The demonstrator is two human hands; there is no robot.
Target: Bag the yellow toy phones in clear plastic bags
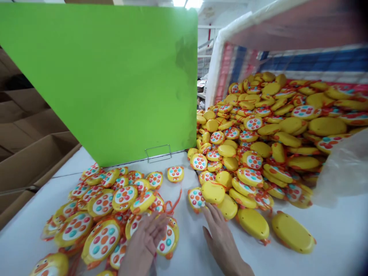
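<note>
My left hand (149, 237) is palm up with its fingers apart, over the left pile of yellow duck-shaped toys (103, 239); it holds nothing, and one toy (168, 238) lies beside its fingers. My right hand (217, 230) is palm down over the white table (189, 237), fingers spread and empty. Its fingertips are next to a face-up toy (196, 198) with red and blue dots and a face-down plain yellow toy (213, 191). A single toy (175, 174) with an orange cord lies between the piles.
A green board (115, 84) stands behind the left pile, with a wire holder (158, 152) at its foot. A large heap of toys (258, 149) spills from a striped sack (316, 65) at right. Cardboard boxes (31, 153) stand at far left.
</note>
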